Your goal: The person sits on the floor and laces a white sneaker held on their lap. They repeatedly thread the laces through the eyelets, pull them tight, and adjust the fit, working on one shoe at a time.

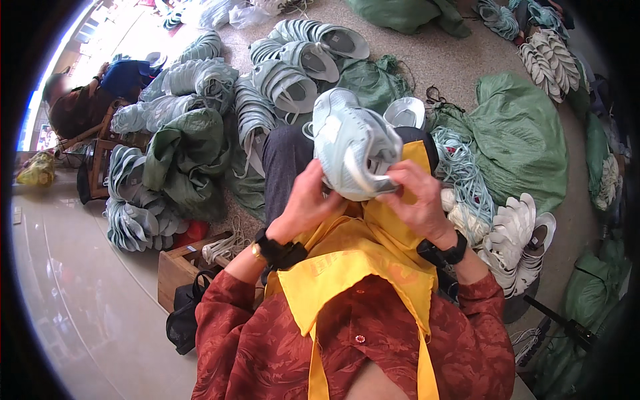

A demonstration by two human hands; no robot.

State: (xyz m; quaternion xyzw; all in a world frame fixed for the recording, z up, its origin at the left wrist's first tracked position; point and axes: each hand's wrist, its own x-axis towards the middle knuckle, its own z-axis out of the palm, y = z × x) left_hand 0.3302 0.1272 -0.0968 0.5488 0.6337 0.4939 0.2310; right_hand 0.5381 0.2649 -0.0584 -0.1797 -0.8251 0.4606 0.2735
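Observation:
Above my lap I hold a pale blue shoe upper (347, 137), its toe pointing away from me and its opening turned toward my right. My left hand (308, 199) is closed on its near left side, with the fingertips partly hidden beneath. With thumb and fingers my right hand (419, 200) pinches the white-edged rim at the near right. Under the upper, a yellow apron (360, 260) spreads over my lap. Beside my right knee lies a tangle of pale blue laces (460, 163). A single pale upper (405, 113) rests just beyond that knee.
Rows of nested pale blue uppers (283, 83) stand ahead and left. Green sacks (520, 140) lie to the right, near stacked white uppers (510, 243). A wooden box (180, 273) and black bag (187, 317) sit at my left. Another person (73, 110) sits far left.

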